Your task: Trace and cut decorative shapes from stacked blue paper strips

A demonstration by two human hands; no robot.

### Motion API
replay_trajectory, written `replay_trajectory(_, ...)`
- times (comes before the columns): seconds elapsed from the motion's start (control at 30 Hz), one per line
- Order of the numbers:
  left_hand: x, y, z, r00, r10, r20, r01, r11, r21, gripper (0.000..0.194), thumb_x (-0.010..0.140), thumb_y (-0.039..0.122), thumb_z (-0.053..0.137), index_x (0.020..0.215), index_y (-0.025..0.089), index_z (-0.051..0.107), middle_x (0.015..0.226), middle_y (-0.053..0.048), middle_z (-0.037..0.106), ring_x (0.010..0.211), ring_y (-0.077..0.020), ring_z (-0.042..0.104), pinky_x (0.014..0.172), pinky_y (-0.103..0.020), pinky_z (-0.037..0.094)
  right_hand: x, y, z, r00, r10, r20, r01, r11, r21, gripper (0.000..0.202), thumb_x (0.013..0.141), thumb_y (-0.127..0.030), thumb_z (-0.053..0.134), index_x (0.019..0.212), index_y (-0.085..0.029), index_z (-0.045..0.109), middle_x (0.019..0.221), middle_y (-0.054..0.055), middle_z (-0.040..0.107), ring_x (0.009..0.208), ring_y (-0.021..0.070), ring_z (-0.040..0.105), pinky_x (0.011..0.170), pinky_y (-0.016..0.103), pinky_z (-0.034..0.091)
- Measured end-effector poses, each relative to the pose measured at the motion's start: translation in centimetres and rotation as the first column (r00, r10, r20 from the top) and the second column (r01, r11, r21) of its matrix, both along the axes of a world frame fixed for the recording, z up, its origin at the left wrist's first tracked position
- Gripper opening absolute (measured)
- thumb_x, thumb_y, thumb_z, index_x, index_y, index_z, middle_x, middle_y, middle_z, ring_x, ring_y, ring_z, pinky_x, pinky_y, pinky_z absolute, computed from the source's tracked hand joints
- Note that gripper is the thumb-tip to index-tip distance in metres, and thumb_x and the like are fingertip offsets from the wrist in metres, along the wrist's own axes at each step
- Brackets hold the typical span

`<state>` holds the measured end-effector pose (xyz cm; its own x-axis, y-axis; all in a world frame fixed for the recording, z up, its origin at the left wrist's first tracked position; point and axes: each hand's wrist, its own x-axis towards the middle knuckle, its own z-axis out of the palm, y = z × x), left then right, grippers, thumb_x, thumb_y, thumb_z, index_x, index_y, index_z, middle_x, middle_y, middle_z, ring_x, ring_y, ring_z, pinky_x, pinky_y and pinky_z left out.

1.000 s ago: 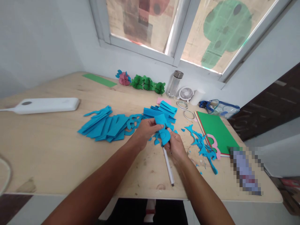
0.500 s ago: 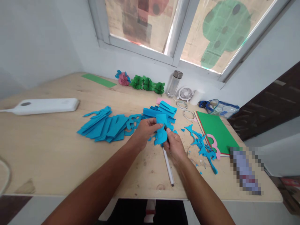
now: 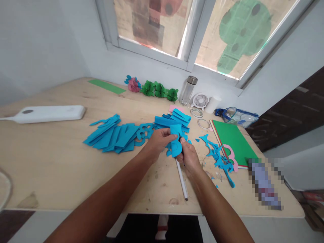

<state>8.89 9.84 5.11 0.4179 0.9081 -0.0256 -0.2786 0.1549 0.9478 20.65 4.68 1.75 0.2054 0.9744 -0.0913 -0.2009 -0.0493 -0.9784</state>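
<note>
Between thumb and fingers, my left hand (image 3: 162,140) pinches a piece of blue paper (image 3: 176,148) whose lower edge is cut into a rounded curve. My right hand (image 3: 189,155) is closed around dark scissors (image 3: 180,137), mostly hidden by the fingers, with the blades at the paper's right edge. A white pen (image 3: 182,180) lies on the table below the hands. Folded blue paper strips (image 3: 116,136) are heaped to the left, and another blue stack (image 3: 172,119) lies just behind the paper. Curvy blue offcuts (image 3: 217,155) are scattered to the right.
Green and other coloured sheets (image 3: 233,141) lie at the right, a pink cutout (image 3: 231,157) on their edge. Along the back stand green paper ornaments (image 3: 159,90), a glass bottle (image 3: 187,91) and a small fan (image 3: 200,100). A white power strip (image 3: 50,114) is at the left.
The blue paper has shifted slightly right and turned a little in my left hand. The scissors' blades have moved slightly at its edge. Everything else stays put.
</note>
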Motion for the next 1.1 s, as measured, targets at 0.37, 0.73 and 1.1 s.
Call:
replay_trajectory(0.37, 0.01, 0.08, 0.56, 0.997, 0.054, -0.057, -0.054, 0.999, 0.002, 0.028, 0.054, 0.035, 0.078, 0.054, 0.018, 0.056, 0.051, 0.003, 0.056, 0.049, -0.0113, 0.049, 0.050, -0.024, 0.040, 0.25, 0.14, -0.28, 0.997, 0.018, 0.071, -0.019, 1.000, 0.010, 0.060, 0.075, -0.071, 0.056, 0.045, -0.022, 0.040, 0.033, -0.007, 0.031, 0.033, 0.0060, 0.024, 0.038, 0.025, 0.015)
replay_trajectory(0.73, -0.09, 0.17, 0.55, 0.997, 0.025, -0.068, -0.026, 1.000, -0.009, 0.029, 0.051, 0.036, 0.080, 0.054, 0.017, 0.058, 0.052, 0.002, 0.060, 0.052, -0.0123, 0.053, 0.055, -0.025, 0.044, 0.27, 0.00, -0.06, 0.993, 0.043, 0.112, -0.046, 0.999, 0.016, 0.064, 0.076, -0.072, 0.054, 0.039, -0.022, 0.039, 0.034, -0.006, 0.031, 0.036, 0.0067, 0.026, 0.041, 0.026, 0.017)
replay_trajectory(1.1, -0.23, 0.31, 0.24, 0.997, 0.007, -0.082, -0.008, 1.000, -0.006, 0.027, 0.054, 0.038, 0.077, 0.057, 0.017, 0.060, 0.056, 0.000, 0.063, 0.054, -0.0142, 0.056, 0.056, -0.026, 0.045, 0.48, 0.10, -0.18, 0.988, 0.024, 0.151, -0.028, 0.999, 0.024, 0.065, 0.077, -0.071, 0.056, 0.038, -0.022, 0.039, 0.034, -0.005, 0.033, 0.037, 0.0077, 0.027, 0.041, 0.026, 0.020)
